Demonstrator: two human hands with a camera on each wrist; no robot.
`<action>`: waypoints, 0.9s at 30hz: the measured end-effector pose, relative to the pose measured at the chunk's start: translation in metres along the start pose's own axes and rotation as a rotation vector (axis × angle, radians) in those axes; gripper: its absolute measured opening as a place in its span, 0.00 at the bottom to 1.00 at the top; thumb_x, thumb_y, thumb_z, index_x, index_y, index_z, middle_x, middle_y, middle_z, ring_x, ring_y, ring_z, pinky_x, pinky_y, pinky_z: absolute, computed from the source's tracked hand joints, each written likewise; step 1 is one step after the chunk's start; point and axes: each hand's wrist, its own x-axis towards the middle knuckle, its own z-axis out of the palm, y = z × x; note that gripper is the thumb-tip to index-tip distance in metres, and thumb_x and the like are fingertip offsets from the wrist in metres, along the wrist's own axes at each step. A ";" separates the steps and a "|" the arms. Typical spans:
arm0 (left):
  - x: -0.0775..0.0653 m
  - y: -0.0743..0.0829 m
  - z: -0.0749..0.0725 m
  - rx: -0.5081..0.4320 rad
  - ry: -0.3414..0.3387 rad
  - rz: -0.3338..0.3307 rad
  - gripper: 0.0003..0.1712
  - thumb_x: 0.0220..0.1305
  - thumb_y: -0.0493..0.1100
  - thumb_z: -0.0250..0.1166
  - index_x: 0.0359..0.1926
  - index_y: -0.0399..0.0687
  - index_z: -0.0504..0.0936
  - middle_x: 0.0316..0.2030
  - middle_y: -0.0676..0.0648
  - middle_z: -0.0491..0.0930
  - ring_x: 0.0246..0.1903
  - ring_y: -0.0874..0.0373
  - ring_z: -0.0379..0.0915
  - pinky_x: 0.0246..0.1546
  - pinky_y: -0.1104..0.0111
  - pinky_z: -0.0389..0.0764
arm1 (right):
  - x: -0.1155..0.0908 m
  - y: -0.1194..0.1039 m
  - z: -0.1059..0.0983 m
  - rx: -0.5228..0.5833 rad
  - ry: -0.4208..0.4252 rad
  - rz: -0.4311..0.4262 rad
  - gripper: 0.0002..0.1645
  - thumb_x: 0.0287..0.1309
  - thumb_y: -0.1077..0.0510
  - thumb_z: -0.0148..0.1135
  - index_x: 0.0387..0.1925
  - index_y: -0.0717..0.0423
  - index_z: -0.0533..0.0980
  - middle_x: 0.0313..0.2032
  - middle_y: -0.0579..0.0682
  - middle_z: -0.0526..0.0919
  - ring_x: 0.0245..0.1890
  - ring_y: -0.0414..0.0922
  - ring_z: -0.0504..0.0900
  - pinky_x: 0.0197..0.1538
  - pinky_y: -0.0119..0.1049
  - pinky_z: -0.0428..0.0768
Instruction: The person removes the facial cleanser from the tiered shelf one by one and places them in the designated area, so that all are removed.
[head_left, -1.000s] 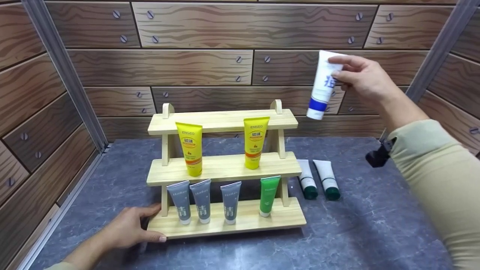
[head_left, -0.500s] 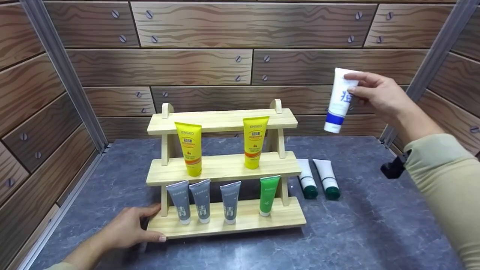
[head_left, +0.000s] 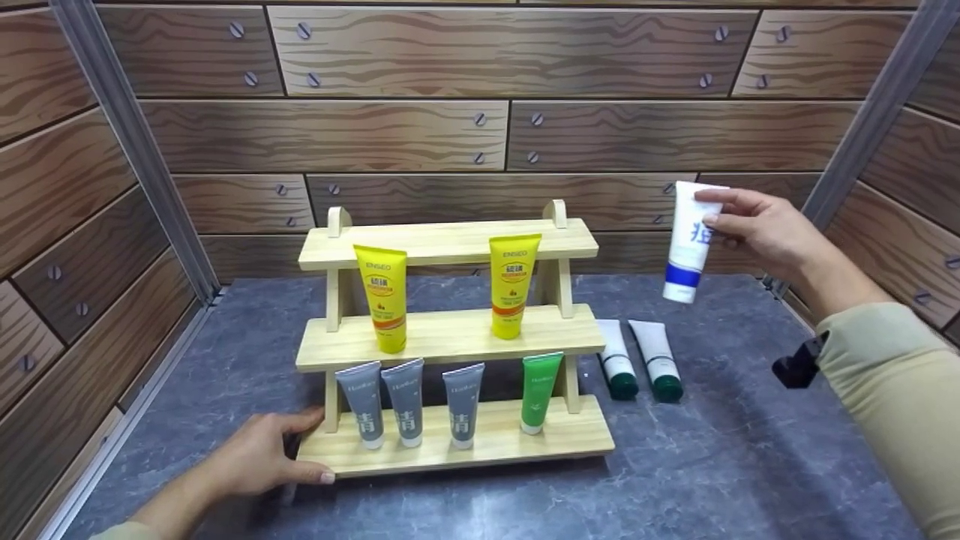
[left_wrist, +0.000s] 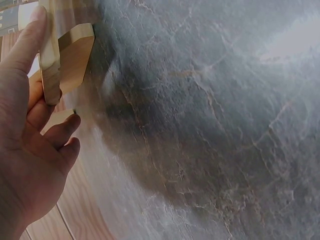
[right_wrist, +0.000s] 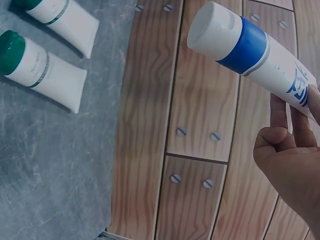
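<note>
The right hand (head_left: 765, 229) pinches the blue-banded tube (head_left: 684, 247) near its flat end, its grip closed down to the tube's thickness. The tube hangs in the air toward the back right corner of the surface (head_left: 720, 484), cap end down and slightly tilted, apart from everything but the hand. The left hand (head_left: 255, 454) grips the rack (head_left: 450, 238) at the front left corner of its bottom shelf (head_left: 574, 442), the grip closed about the wood.

On that shelf stand three grey tubes (head_left: 407, 403) toward the left end and a green tube (head_left: 538, 397) nearer the right end. Two yellow tubes (head_left: 384, 300) stand well apart on the middle shelf (head_left: 446, 330). Just beside the rack's right edge, two green-capped tubes (head_left: 655, 352) lie on the surface, caps toward its front edge.
</note>
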 end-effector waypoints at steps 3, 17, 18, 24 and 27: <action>-0.001 0.000 0.000 -0.004 -0.005 -0.011 0.56 0.47 0.64 0.85 0.68 0.34 0.79 0.62 0.33 0.81 0.62 0.40 0.77 0.64 0.42 0.77 | -0.001 0.009 -0.002 0.036 -0.021 0.010 0.20 0.73 0.66 0.64 0.58 0.44 0.87 0.40 0.43 0.81 0.34 0.39 0.75 0.34 0.28 0.76; 0.001 -0.001 0.000 0.000 0.014 0.014 0.56 0.46 0.65 0.85 0.68 0.34 0.80 0.62 0.34 0.82 0.62 0.39 0.78 0.64 0.41 0.76 | -0.017 0.052 -0.022 0.061 -0.023 0.078 0.20 0.74 0.64 0.64 0.60 0.41 0.85 0.39 0.43 0.81 0.32 0.38 0.76 0.33 0.28 0.75; 0.001 -0.001 0.001 0.003 0.016 0.021 0.55 0.47 0.65 0.85 0.67 0.34 0.80 0.62 0.34 0.82 0.62 0.38 0.78 0.64 0.41 0.76 | -0.018 0.055 -0.024 0.064 -0.022 0.082 0.20 0.74 0.64 0.64 0.60 0.41 0.85 0.39 0.42 0.81 0.32 0.38 0.76 0.32 0.28 0.75; 0.001 -0.002 0.001 -0.001 0.015 0.019 0.55 0.47 0.65 0.85 0.68 0.33 0.80 0.62 0.34 0.82 0.62 0.37 0.78 0.64 0.41 0.76 | -0.024 0.075 -0.033 0.082 -0.021 0.118 0.21 0.74 0.65 0.63 0.58 0.39 0.86 0.38 0.42 0.81 0.33 0.36 0.79 0.33 0.28 0.76; 0.001 -0.002 0.001 -0.006 0.009 0.014 0.56 0.47 0.65 0.85 0.68 0.33 0.79 0.63 0.33 0.81 0.63 0.36 0.78 0.65 0.41 0.75 | -0.027 0.083 -0.037 0.069 -0.016 0.145 0.21 0.75 0.64 0.63 0.58 0.36 0.86 0.38 0.41 0.83 0.35 0.36 0.80 0.34 0.28 0.76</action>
